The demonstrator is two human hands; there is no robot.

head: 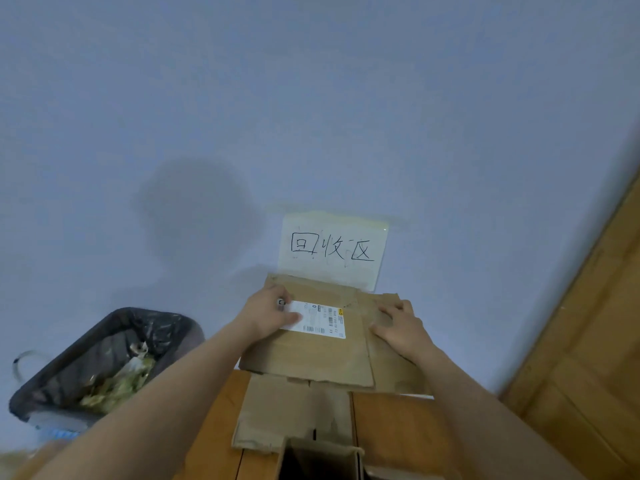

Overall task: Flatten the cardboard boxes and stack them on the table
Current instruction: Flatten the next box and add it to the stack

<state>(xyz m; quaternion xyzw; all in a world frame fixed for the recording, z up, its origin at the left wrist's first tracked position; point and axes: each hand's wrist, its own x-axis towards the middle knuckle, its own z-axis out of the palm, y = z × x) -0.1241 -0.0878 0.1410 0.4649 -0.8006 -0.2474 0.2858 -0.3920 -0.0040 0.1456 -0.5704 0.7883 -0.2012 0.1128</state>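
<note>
Head view: both hands press flat on a flattened cardboard box (pixel 322 355) lying on a wooden table (pixel 398 431) against a pale wall (pixel 311 98). Left hand (pixel 268 315) lies open, palm down, on the box's left part, fingers spread, thumb overlapping the edge of a white shipping label (pixel 317 318); not gripping, just pressing. Right hand (pixel 398 329) also open, palm down, flat on the box's right flap; nothing grasped. The label sits between the two hands, nearer the left one. Beyond the hands, a paper sign (pixel 332 249) with handwritten characters is taped to the wall, its lower edge just behind the box's far edge. Under the flattened box, toward the wrists, a second flat cardboard piece (pixel 294 414) lies on the table, partly covered. Nearest the camera, between the forearms, the open top of another box (pixel 318 459) shows, still standing, not flattened. Left of the left forearm, off the table and lower down, a bin (pixel 104 362) with a dark liner holds scraps. Right of the right arm, a wooden door or panel (pixel 588 358).
</note>
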